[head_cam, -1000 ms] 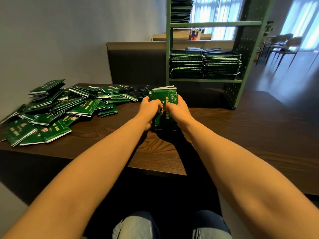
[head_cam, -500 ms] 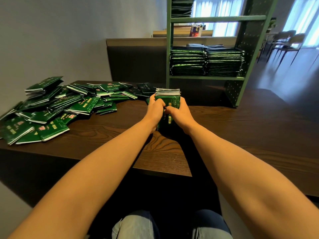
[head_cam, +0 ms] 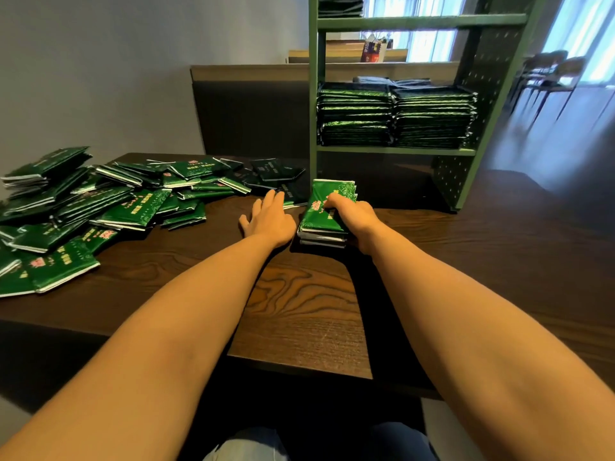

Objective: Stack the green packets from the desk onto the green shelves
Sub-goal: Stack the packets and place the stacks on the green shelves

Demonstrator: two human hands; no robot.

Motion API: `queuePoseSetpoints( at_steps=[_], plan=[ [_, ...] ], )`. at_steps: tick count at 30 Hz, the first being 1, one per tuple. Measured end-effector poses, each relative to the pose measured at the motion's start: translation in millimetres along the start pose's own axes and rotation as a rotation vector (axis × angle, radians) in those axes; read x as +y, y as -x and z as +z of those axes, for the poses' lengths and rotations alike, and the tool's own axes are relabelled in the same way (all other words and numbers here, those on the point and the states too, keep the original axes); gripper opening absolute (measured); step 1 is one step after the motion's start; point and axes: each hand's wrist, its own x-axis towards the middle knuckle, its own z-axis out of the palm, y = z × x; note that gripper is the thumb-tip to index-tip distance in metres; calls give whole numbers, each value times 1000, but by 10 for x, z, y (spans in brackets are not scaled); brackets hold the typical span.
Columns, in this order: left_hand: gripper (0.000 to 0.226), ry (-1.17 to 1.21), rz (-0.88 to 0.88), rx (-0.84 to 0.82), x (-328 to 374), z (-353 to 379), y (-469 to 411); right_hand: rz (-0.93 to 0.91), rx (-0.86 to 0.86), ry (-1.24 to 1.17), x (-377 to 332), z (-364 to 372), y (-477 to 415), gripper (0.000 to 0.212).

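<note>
The bundle (head_cam: 326,212) now lies flat before the green shelves (head_cam: 392,150), released by the left hand (head_cam: 269,221). Two stacks (head_cam: 396,118) sit shelved. A large pile (head_cam: 100,207) waits left of the shelves. The right hand (head_cam: 356,217) grips the bundle, and the left hand's fingers are spread.

Right hand (head_cam: 353,218) around a small packet stack (head_cam: 320,217) on the desk (head_cam: 299,314), left hand (head_cam: 270,218) flat beside.

We find no legible text anywhere. The loose green packets (head_cam: 133,211) and the small stack (head_cam: 324,212) carry a pink emblem and pale lettering, too blurred for us to read. Print on the red-and-blue carton (head_cam: 374,52) behind the green shelves (head_cam: 416,21) is equally unreadable.
</note>
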Motion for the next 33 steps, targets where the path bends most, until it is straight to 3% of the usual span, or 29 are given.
queuePoseSetpoints(
  at_steps=[3, 9, 15, 19, 22, 25, 28, 33],
  plan=[
    [58, -62, 30, -70, -27, 59, -47, 18, 0, 0, 5, 11, -31, 20],
    [51, -138, 57, 3, -40, 63, -10, 26, -12, 1, 6, 3, -33, 25],
    [25, 96, 20, 270, -52, 88, 46, -35, -15, 19, 23, -7, 18, 14],
    [30, 113, -85, 364, -52, 57, 78, -52, -18, 11, 25, -4, 34, 12],
    [58, -28, -181, 267, -52, 78, 61, -66, -3, 9, 36, 7, 28, 10],
    [61, -82, -178, 205, -56, 84, 39, -68, -2, 17, 39, 12, 35, 11],
    [48, 103, -139, 250, -79, 53, 66, -71, -6, 28, 54, 4, 27, 11],
    [36, 651, -168, 313, -128, -80, 86, -84, 21, 41, 60, 27, 58, 13]
  ],
)
